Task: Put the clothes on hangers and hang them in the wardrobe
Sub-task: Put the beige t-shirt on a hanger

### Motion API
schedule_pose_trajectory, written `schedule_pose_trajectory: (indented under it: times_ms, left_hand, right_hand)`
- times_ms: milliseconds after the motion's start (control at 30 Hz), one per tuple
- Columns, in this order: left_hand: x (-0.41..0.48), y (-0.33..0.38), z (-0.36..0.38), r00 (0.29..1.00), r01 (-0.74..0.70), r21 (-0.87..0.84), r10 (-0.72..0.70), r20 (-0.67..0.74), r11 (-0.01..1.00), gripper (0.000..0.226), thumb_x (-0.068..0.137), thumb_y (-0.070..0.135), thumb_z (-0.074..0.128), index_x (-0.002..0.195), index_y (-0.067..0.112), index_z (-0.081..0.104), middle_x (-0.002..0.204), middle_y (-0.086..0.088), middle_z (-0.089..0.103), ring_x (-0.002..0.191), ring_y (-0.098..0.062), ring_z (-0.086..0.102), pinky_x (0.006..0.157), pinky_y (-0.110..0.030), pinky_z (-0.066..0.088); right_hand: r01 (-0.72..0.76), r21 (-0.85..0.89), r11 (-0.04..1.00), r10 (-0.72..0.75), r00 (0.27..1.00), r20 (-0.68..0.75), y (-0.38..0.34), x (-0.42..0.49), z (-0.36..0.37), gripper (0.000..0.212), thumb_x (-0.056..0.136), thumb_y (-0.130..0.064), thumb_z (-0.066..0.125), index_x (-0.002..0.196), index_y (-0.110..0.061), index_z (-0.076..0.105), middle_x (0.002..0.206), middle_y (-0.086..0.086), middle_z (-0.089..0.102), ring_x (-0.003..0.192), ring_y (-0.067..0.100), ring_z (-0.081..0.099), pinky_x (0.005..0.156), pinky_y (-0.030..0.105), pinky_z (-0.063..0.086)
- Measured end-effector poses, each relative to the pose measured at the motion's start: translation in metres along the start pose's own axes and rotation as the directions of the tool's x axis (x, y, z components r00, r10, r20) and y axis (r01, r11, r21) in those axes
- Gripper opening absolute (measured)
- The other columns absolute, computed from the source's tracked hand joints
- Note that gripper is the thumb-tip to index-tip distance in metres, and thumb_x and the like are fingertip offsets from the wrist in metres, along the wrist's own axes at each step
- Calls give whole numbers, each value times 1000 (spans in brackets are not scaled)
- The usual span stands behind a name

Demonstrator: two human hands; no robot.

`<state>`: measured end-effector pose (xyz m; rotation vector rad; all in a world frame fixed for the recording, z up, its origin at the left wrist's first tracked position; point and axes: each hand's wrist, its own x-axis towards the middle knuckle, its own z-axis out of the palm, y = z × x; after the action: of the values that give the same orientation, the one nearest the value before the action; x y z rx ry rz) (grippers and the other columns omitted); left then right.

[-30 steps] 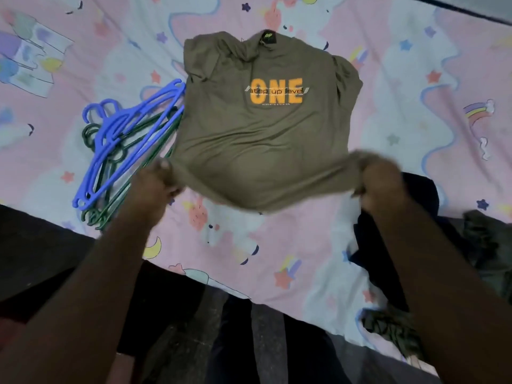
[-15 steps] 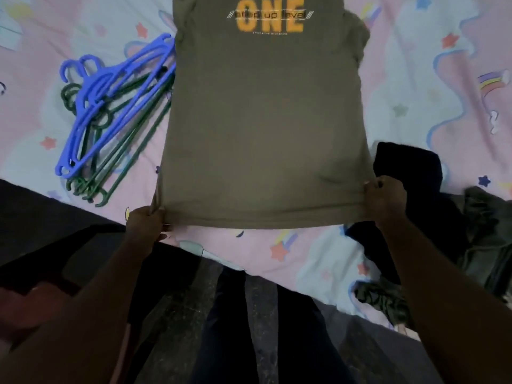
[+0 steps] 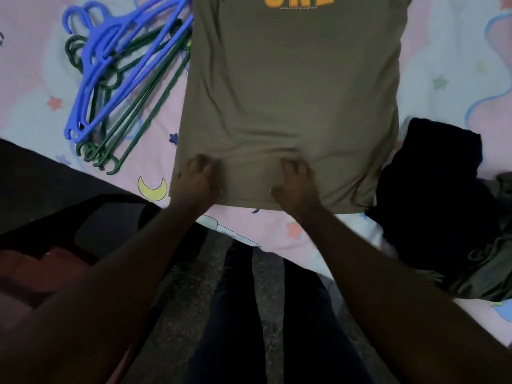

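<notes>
The fingers (image 3: 203, 163) of the left hand (image 3: 195, 181) were curled into the cloth of the olive T-shirt (image 3: 291, 92) just above its hem, bunching it; those of the right hand (image 3: 295, 184) were curled the same way, the two hands near each other at the hem's middle. The T-shirt lay flat, print side up, on the bed (image 3: 457, 65), its hem close to the bed's near edge. Beside its left side lay a heap of blue hangers (image 3: 110, 59) over green hangers (image 3: 133, 115). At its right side, touching the hem corner, a dark garment (image 3: 432, 195) was piled, with a camouflage garment (image 3: 487, 259) by the bed's near right edge.
</notes>
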<state>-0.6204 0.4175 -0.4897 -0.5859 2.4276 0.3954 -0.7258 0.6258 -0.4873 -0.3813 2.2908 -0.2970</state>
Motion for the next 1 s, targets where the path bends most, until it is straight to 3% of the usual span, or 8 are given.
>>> schedule_pose_trajectory:
  times_ms: [100,200,267,367,533,767,867,1000]
  left_hand:
    - [7,-8,-5,999,5,-6,-5,44,1000,59,84,33,67,137,16,45,145,-13,36,128,-36,40,99,-48,37]
    - [17,-36,-29,982,51,-31,-55,-181,998,40,88,19,58,126,6,53,126,-18,50,111,-40,50,87,-48,42]
    - [25,-65,-48,935,113,-64,-128,-330,992,43,89,15,59,131,4,53,127,-20,51,114,-40,50,92,-48,42]
    - [39,-99,-75,866,230,-127,-262,-425,965,49,89,10,61,135,1,46,135,-22,45,124,-39,43,100,-48,38]
    - [64,-129,-96,858,291,-105,-308,-412,951,43,94,14,52,134,1,43,135,-20,46,125,-38,41,100,-48,34]
    - [87,-141,-106,862,361,-43,-351,-366,932,16,89,6,50,102,5,59,106,-18,63,106,-39,55,91,-45,37]
    - [89,-149,-109,850,357,-139,-383,-360,924,12,88,6,56,95,4,65,100,-20,64,100,-40,58,80,-40,41]
    - [83,-155,-118,827,371,-234,-434,-358,899,17,85,15,68,98,5,71,102,-20,67,101,-37,60,80,-38,46]
  right_hand:
    - [-132,-47,990,134,990,43,-19,10,18,90,84,-39,70,155,-32,14,157,20,5,143,44,11,105,64,33]
    - [-165,-56,985,169,983,74,-24,22,18,99,83,-41,73,155,-38,4,159,23,-5,144,47,4,107,66,28]
    - [-150,-64,987,156,984,87,-21,28,17,103,82,-41,74,155,-38,2,158,27,-6,145,47,3,110,64,24]
    - [-140,-112,984,149,986,80,-18,35,20,106,79,-44,75,156,-36,3,156,32,-3,145,47,7,112,62,23]
    - [-195,-116,974,201,979,38,-25,30,22,102,81,-42,75,155,-38,4,158,28,-4,144,49,4,112,62,24]
    - [-252,-75,965,254,967,15,-31,31,25,102,81,-38,76,154,-43,5,160,22,-7,146,45,0,111,66,25]
    - [-263,-71,962,265,964,10,-31,32,27,102,81,-37,77,154,-43,6,161,22,-6,147,45,0,111,65,24]
    - [-264,-66,962,264,964,-8,-32,31,28,101,80,-37,77,154,-43,8,161,21,-5,147,44,0,110,67,24]
